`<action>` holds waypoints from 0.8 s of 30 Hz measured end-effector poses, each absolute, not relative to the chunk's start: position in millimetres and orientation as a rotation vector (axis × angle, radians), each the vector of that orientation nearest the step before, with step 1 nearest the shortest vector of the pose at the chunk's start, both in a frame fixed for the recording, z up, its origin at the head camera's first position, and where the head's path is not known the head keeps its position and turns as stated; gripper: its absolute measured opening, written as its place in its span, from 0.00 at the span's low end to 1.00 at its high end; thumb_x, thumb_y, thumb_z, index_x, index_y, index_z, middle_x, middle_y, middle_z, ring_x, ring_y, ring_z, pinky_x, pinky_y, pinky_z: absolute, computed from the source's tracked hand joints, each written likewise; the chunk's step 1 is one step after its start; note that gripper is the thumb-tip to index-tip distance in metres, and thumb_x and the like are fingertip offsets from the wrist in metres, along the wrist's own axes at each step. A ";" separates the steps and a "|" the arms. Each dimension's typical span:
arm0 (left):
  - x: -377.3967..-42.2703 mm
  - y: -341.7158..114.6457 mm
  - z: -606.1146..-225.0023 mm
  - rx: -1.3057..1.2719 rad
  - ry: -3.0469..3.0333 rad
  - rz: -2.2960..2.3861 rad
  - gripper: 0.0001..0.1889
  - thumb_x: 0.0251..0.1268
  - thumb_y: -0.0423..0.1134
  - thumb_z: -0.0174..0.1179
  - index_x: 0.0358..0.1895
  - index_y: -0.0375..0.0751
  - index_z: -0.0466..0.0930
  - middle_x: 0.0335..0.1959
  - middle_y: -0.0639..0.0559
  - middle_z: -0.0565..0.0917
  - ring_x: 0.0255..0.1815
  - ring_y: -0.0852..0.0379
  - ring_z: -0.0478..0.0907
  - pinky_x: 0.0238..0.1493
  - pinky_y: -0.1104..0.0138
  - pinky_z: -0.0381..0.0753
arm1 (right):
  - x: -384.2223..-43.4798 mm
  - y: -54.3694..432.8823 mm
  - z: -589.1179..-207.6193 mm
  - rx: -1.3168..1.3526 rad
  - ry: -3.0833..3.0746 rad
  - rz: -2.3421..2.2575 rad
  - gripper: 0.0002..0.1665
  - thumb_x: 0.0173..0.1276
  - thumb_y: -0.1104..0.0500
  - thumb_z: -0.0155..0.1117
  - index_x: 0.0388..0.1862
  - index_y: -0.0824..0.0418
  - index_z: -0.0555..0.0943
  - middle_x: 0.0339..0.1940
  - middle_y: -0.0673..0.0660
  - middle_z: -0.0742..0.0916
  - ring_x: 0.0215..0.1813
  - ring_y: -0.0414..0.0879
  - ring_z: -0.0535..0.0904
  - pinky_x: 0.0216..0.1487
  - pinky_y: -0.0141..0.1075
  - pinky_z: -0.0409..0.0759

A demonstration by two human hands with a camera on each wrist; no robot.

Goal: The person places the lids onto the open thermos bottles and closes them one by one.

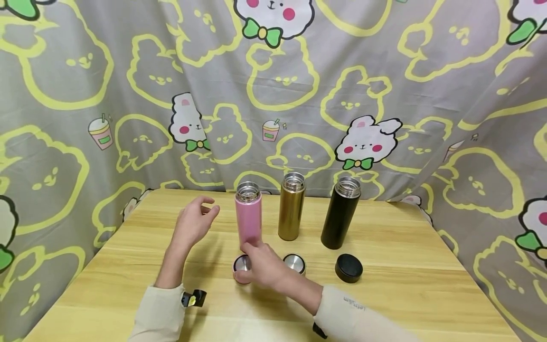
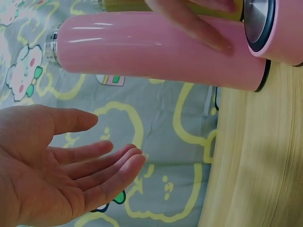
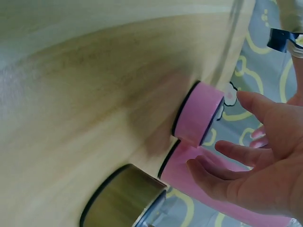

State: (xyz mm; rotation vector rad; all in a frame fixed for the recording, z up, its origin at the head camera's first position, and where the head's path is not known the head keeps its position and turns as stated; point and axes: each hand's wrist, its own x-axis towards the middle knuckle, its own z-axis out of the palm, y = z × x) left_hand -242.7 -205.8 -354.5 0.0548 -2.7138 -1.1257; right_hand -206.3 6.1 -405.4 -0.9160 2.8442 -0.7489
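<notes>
A pink vacuum flask [image 1: 249, 216] stands upright and uncapped, its steel neck showing. In front of it on the table lies its pink lid [image 3: 198, 113], steel disc upward. My right hand [image 1: 267, 267] is over that lid; the right wrist view shows thumb and fingers spread around it with a gap between. My left hand [image 1: 197, 219] hovers left of the flask, palm toward it and fingers relaxed, holding nothing. In the left wrist view the flask's pink side [image 2: 142, 52] faces that palm, and right-hand fingers overlap the flask's lower part.
A gold flask [image 1: 291, 209] and a black flask [image 1: 340, 213] stand uncapped to the right. Before them lie a gold lid [image 3: 124, 196] with a steel top and a black lid [image 1: 348, 268]. A patterned curtain [image 1: 299, 114] hangs behind the wooden table [image 1: 406, 294].
</notes>
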 end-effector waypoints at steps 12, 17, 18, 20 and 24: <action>-242.8 -205.5 -356.6 0.030 -2.736 -1.198 0.23 0.76 0.48 0.54 0.64 0.35 0.74 0.48 0.34 0.86 0.34 0.52 0.86 0.34 0.61 0.84 | -204.7 3.6 -418.9 -0.949 2.857 -0.735 0.23 0.60 0.48 0.77 0.48 0.56 0.78 0.37 0.52 0.87 0.39 0.42 0.83 0.43 0.34 0.82; -242.5 -204.4 -356.3 0.032 -2.737 -1.208 0.23 0.76 0.48 0.54 0.64 0.35 0.74 0.47 0.34 0.86 0.33 0.53 0.86 0.33 0.62 0.83 | -203.7 2.9 -418.1 -0.920 2.861 -0.750 0.25 0.59 0.48 0.78 0.49 0.56 0.78 0.38 0.52 0.86 0.40 0.43 0.84 0.44 0.35 0.83; -242.3 -204.2 -356.2 0.033 -2.737 -1.211 0.23 0.76 0.48 0.55 0.64 0.35 0.74 0.47 0.34 0.87 0.33 0.54 0.86 0.33 0.62 0.83 | -203.6 2.7 -418.1 -0.914 2.860 -0.755 0.25 0.59 0.49 0.78 0.49 0.56 0.78 0.38 0.52 0.86 0.40 0.43 0.84 0.44 0.35 0.83; -242.0 -203.9 -356.3 0.034 -2.734 -1.218 0.23 0.76 0.48 0.55 0.64 0.35 0.75 0.45 0.35 0.87 0.32 0.54 0.86 0.33 0.62 0.83 | -203.6 2.5 -418.5 -0.900 2.853 -0.770 0.25 0.58 0.49 0.79 0.48 0.56 0.78 0.37 0.52 0.86 0.39 0.43 0.83 0.44 0.35 0.83; -241.5 -202.9 -356.2 0.032 -2.721 -1.226 0.22 0.76 0.47 0.55 0.63 0.35 0.75 0.41 0.38 0.87 0.31 0.55 0.85 0.32 0.63 0.83 | -204.5 2.9 -419.4 -0.892 2.841 -0.810 0.24 0.57 0.50 0.80 0.46 0.56 0.78 0.36 0.50 0.86 0.37 0.41 0.82 0.42 0.33 0.82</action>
